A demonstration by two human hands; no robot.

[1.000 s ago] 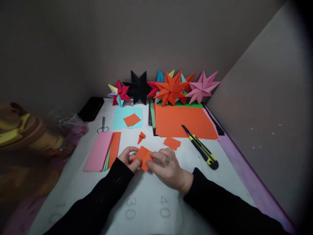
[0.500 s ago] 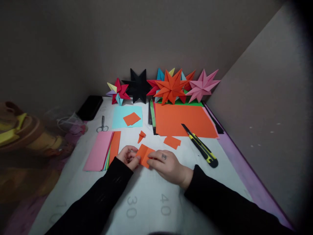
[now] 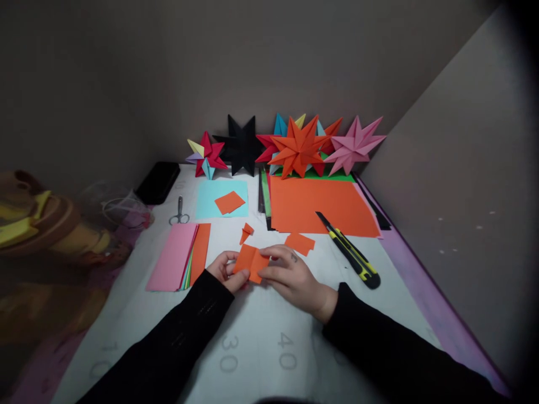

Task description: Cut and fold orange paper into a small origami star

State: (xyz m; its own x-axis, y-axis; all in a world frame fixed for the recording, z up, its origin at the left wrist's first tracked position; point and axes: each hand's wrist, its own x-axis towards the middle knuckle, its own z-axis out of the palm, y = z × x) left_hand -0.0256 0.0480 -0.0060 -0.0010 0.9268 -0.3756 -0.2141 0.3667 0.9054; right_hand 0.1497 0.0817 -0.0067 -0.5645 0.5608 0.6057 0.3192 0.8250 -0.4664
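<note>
A small orange paper piece (image 3: 251, 262) with a crease down its middle is held up between both hands over the white table sheet. My left hand (image 3: 227, 270) pinches its lower left side, thumb on top. At its right edge, the thumb and fingers of my right hand (image 3: 292, 278) are closed on the paper. Just beyond lies a little folded orange paper unit (image 3: 246, 232). Loose orange paper pieces (image 3: 300, 243) rest past my right hand, and more orange pieces (image 3: 229, 202) lie on a light blue sheet (image 3: 204, 199).
A yellow-black utility knife (image 3: 351, 252), blade out, lies right, partly on orange sheets (image 3: 320, 202). Small scissors (image 3: 179, 212) and a pink-topped paper stack (image 3: 172, 258) are left. Folded paper stars (image 3: 300, 147) stand along the wall. A black phone-like object (image 3: 158, 182) sits back left.
Both hands still grip the creased orange paper, which is tilted slightly differently. My right fingers have shifted a little along its right side. The whole view has moved slightly.
</note>
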